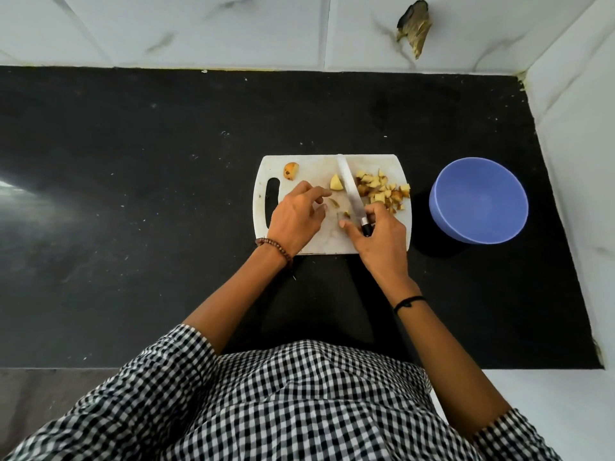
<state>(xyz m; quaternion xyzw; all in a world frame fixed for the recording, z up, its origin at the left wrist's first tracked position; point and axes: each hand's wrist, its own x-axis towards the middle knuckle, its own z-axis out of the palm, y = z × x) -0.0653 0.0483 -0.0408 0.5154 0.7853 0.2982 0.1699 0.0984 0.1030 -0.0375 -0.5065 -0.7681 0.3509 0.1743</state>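
Note:
A white cutting board (332,242) lies on the black counter. My right hand (379,237) grips the dark handle of a knife (349,186), whose blade lies flat across the board pointing away from me. Right of the blade sits a pile of diced potato (382,191). Left of the blade is a yellow wedge (336,183), and a small end piece (291,170) lies near the board's far left corner. My left hand (298,216) rests on the board with loosely bent fingers reaching toward small scraps (334,203); it holds nothing that I can see.
A blue bowl (478,200) stands on the counter (133,194) just right of the board. White marble-look tile walls run along the back and right side. A dark chipped patch (414,26) marks the back wall.

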